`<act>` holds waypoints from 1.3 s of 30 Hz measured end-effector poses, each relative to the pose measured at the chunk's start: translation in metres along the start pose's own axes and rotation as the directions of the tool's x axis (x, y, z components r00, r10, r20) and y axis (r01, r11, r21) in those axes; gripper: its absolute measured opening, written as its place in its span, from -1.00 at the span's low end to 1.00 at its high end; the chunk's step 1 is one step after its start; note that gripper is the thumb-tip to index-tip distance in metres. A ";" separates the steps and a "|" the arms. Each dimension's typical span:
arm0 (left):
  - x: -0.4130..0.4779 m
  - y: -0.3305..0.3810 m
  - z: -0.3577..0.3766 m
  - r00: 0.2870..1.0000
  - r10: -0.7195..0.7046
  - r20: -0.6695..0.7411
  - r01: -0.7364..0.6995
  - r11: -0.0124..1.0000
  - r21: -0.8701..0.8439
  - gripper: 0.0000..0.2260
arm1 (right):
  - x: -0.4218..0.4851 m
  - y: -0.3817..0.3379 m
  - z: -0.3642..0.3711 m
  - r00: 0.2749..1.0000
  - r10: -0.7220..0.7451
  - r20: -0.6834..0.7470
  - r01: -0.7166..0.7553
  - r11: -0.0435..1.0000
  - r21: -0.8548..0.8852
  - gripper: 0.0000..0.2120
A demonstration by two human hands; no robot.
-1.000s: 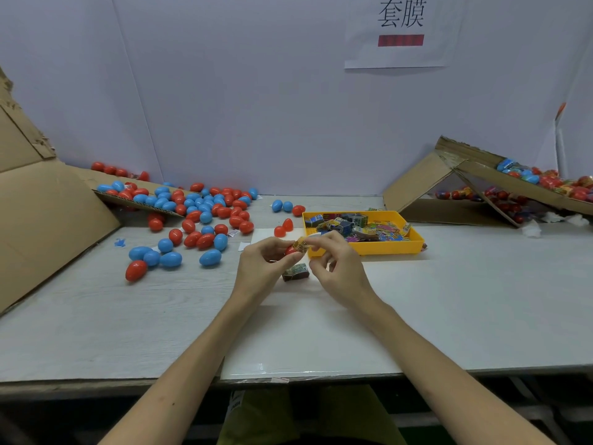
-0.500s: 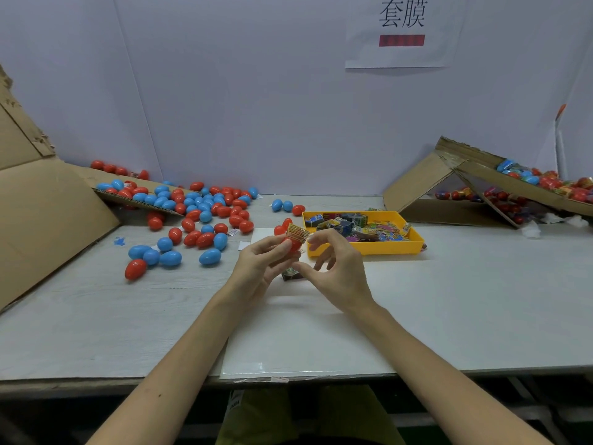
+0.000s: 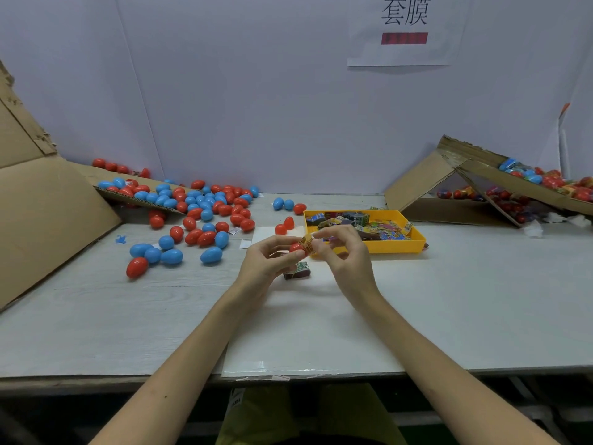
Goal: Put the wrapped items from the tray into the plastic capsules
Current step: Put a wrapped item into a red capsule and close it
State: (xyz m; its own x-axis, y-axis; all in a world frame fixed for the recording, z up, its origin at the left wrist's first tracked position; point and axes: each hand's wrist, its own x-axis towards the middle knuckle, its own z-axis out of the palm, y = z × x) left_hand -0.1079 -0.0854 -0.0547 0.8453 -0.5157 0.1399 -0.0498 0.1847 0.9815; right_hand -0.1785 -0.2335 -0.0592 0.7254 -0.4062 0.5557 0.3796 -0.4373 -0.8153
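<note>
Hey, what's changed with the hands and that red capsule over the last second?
The right hand, which had opened away half a second ago, has come back and pinches the wrapped item again at the red capsule. The left hand holds that capsule throughout. The yellow tray, the small packet on the table and the loose capsules have not moved.

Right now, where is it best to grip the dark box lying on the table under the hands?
Probably pinch the dark box across its two long sides, coming from above and the near side. It lies flat on the table, and the left hand, holding a red capsule, hovers over its left end; the right hand pinches a yellow wrapped item.
</note>
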 end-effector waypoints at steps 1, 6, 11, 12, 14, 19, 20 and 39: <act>0.000 -0.001 0.000 1.000 0.013 -0.010 -0.012 0.999 0.050 -0.79 | 0.001 0.000 -0.001 0.998 0.051 0.026 -0.052 0.998 0.022 -0.95; -0.001 -0.001 0.002 0.996 0.079 -0.029 -0.072 0.977 0.202 -0.76 | 0.002 -0.002 0.002 0.981 0.157 0.110 -0.169 0.980 0.107 -0.87; -0.002 0.000 0.005 0.989 0.146 -0.038 -0.125 0.936 0.330 -0.77 | 0.003 -0.002 0.000 0.964 0.222 0.143 -0.240 0.963 0.125 -0.84; -0.002 0.000 0.005 0.987 0.156 -0.038 -0.133 0.929 0.346 -0.77 | 0.003 -0.002 -0.001 0.958 0.245 0.149 -0.265 0.955 0.136 -0.84; -0.003 -0.001 0.006 0.984 0.174 -0.036 -0.148 0.916 0.372 -0.77 | 0.004 -0.002 -0.001 0.944 0.287 0.164 -0.313 0.936 0.163 -0.84; -0.001 -0.002 0.006 0.976 0.217 -0.026 -0.188 0.893 0.409 -0.76 | 0.005 -0.001 -0.002 0.903 0.383 0.196 -0.420 0.883 0.211 -0.93; -0.001 -0.003 0.005 0.975 0.221 -0.026 -0.190 0.890 0.414 -0.76 | 0.005 -0.001 -0.002 0.896 0.397 0.198 -0.435 0.874 0.216 -0.93; -0.002 -0.008 0.002 0.930 0.367 0.023 -0.328 0.800 0.503 -0.82 | 0.003 -0.003 -0.001 0.923 0.336 0.187 -0.359 0.928 0.105 -0.86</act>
State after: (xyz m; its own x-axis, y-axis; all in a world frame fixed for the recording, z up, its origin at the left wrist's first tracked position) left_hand -0.1104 -0.0876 -0.0626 0.7556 -0.4308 0.4934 -0.5846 -0.1037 0.8047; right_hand -0.1777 -0.2344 -0.0547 0.9044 -0.3721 0.2088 0.1521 -0.1762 -0.9725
